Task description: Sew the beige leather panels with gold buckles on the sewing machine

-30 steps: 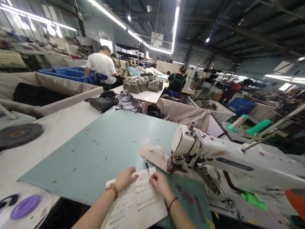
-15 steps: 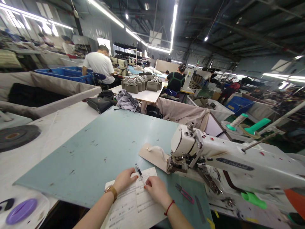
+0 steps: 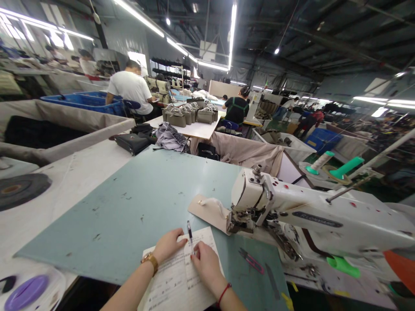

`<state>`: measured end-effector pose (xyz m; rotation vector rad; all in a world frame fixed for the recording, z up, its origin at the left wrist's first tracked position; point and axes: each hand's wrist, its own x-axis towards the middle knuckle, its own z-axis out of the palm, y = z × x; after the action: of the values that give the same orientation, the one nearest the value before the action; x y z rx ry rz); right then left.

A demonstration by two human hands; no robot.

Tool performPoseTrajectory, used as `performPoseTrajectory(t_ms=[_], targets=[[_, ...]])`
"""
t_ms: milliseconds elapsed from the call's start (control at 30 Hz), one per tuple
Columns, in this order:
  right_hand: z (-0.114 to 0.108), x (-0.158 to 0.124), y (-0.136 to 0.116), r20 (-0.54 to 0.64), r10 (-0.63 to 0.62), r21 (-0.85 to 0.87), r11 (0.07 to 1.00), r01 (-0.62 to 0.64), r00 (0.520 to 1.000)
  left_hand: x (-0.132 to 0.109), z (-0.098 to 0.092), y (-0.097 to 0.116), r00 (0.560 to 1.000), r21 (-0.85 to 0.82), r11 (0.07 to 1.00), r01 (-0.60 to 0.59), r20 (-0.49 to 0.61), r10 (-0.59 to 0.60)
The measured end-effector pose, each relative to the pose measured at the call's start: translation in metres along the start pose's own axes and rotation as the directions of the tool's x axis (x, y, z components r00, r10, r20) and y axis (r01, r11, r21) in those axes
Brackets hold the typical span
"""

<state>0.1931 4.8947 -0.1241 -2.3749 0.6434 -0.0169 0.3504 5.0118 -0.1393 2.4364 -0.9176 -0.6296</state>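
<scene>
The right hand [image 3: 204,265] pinches a pen [image 3: 189,231], its tip on the sheet [image 3: 178,285] at the mat's [image 3: 145,203] near edge. The left hand [image 3: 167,244] lies flat and loosely open on the sheet, gripping nothing. Far left, a cloth bin [image 3: 65,114] holds what seems to be dark fabric [image 3: 35,131]. Behind it are blue crates [image 3: 81,100], their contents hidden.
</scene>
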Motion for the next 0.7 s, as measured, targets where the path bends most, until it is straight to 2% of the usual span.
performPoseTrajectory(t_ms=[300,700], targets=[[0.002,0.012,-0.006,-0.003,-0.021,0.015,1.000,0.021,1.000,0.001,-0.003,-0.003,0.999,-0.033,0.999,0.001,0.036,0.000],[0.002,0.003,-0.003,0.001,-0.006,-0.029,1.000,0.006,1.000,0.001,-0.003,-0.003,0.999,-0.038,0.999,0.004,0.044,-0.002]])
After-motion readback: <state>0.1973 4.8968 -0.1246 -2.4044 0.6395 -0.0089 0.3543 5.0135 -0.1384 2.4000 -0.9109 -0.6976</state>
